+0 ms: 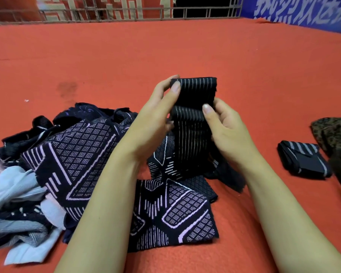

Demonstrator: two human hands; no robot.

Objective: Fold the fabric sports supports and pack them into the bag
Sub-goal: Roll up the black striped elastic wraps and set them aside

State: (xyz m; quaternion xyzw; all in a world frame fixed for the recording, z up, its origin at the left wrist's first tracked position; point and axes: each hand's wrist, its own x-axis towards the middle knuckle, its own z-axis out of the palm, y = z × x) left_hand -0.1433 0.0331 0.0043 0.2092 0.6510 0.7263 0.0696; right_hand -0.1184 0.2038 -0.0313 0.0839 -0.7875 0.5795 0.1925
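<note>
Step in hand, as judged: folding one striped band over on itself above the surface. To do it well, the folded top should be kept square, edges matched side to side, and the hanging tail drawn up in even turns so the packet ends flat and compact like the one already finished. Tension should be light; the knit looks elastic and would likely spring open if released early.

Left to right:

A loose pile of unfolded supports, dark patterned and pale blue, lies at the left on the surface, reaching under the forearms.

Left hand: fingers curled, thumb pressed on the band's upper left corner, pinching the folded top.

The band is held upright in the air between both hands, its lower end trailing down onto the pile.

Right hand: fingers curled behind the band, thumb on its right edge midway down, gripping it.

A folded support rests on the surface at the right, well apart from the hands.

Beside it, at the frame edge, a dark mottled bag, only partly visible; whether it is open I cannot tell.
</note>
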